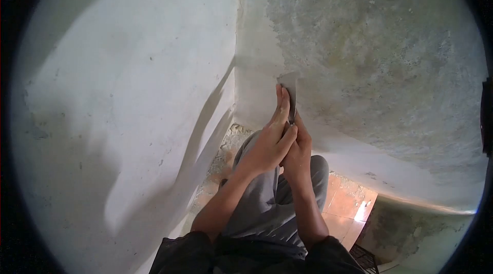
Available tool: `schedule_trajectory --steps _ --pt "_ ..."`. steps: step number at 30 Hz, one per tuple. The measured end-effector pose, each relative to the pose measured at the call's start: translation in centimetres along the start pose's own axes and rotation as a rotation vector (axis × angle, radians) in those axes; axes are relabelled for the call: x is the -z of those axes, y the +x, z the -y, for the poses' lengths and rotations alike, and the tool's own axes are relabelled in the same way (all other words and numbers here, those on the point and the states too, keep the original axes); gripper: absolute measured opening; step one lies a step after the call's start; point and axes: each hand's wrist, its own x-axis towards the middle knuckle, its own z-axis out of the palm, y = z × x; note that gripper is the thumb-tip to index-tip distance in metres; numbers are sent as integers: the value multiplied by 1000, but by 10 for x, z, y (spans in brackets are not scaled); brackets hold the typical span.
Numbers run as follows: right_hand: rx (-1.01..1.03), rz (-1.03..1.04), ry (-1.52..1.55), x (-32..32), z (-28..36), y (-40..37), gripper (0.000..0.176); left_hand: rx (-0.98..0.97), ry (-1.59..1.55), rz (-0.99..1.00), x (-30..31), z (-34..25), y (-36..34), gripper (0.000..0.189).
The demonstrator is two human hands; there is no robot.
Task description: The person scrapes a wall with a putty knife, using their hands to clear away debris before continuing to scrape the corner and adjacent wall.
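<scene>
A scraper (292,92) with a flat metal blade is held up against the wall, its wide edge touching the border between smooth white coating and rough grey surface. My right hand (299,153) is wrapped around its handle, which is mostly hidden by the fingers. My left hand (269,143) presses on the scraper from the left, two fingers stretched along the blade and the thumb lying over the grip. Both hands touch each other around the handle.
A white wall (128,69) meets the grey patchy wall (370,43) at a corner on the left. Crumbled debris (218,163) lies along the floor's edge. Orange floor tiles (341,202) show at lower right, near a dark metal rack (365,258). My bent knees (251,181) are close below the hands.
</scene>
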Motion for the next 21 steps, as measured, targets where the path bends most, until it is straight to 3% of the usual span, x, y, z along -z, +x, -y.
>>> schedule_trajectory --steps 3,5,9,12,18,21 --pt "-166 34 63 0 -1 -4 51 33 14 44 6 -6 1 75" --pt "34 34 -67 -2 -7 -1 51 23 31 57 9 -5 1 76" --pt "-84 25 53 -7 -7 -7 52 -19 146 54 13 -2 0 77" --pt "63 50 -155 -2 -5 2 52 94 -15 96 12 -4 -4 77" --pt "-21 65 71 4 -6 7 52 -6 101 64 11 -1 -3 81" --pt "46 79 -8 8 -14 8 51 -53 233 19 6 0 -3 82"
